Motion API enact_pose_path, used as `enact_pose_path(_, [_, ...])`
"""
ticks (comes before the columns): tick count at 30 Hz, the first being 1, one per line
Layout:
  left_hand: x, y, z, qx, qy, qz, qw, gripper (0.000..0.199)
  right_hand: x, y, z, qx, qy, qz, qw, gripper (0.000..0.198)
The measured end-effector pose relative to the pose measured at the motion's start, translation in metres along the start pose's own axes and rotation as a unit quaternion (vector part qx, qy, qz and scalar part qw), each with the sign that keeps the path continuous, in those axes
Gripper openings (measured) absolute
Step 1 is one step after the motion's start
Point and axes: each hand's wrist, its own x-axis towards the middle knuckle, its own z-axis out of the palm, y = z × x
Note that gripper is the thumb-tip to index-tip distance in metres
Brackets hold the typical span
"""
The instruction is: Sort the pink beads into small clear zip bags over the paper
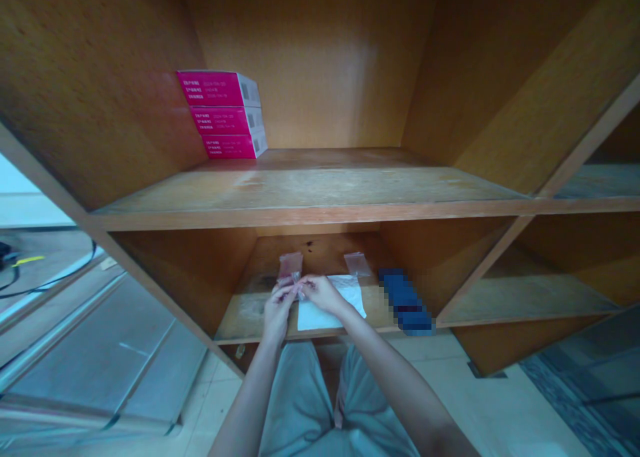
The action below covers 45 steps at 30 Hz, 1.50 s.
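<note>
My left hand [280, 307] and my right hand [320, 292] meet over the lower shelf, fingers closed in a pinch. Between the fingertips is a small clear plastic bag [297, 278]; its contents, if any, are too small to make out. Just behind the hands lies a clear bag with a pinkish look [290, 262]. Another clear plastic bag [357, 264] rests farther right. A white sheet [320, 318] lies under my right hand and wrist, near the shelf's front edge.
A pixelated dark blue object [406, 302] lies to the right on the lower shelf [240, 324]. Three stacked pink boxes [227, 120] stand on the upper shelf [340, 187], at the left. A wooden divider [485, 267] bounds the compartment. Glass panels [100, 350] are at the lower left.
</note>
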Motion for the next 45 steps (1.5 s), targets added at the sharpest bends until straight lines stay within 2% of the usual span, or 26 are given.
enact_pose_path(5, [0.000,-0.002,0.000,0.004,-0.003,-0.007,1.000,0.016,0.003,-0.004,-0.004,-0.031,-0.029,0.026,0.999,0.020])
enact_pose_path(16, [-0.001,-0.003,0.000,0.014,0.027,-0.025,0.999,0.021,0.004,-0.024,-0.004,-0.158,-0.033,0.037,0.986,0.013])
enact_pose_path(21, [0.000,-0.009,-0.003,0.048,0.049,-0.008,0.998,0.017,0.006,-0.032,0.004,-0.256,-0.037,0.037,0.965,0.014])
enact_pose_path(29, [-0.002,-0.002,-0.001,0.033,0.052,-0.016,0.998,0.011,0.009,-0.039,0.009,-0.378,-0.080,0.021,0.922,0.020])
enact_pose_path(37, [0.000,-0.012,-0.003,0.035,0.043,0.003,0.998,0.008,0.011,-0.040,0.011,-0.450,-0.087,0.043,0.888,0.024])
enact_pose_path(45, [0.000,-0.009,-0.004,0.045,0.038,0.028,0.998,0.009,0.010,-0.043,0.016,-0.468,-0.082,0.053,0.878,0.025])
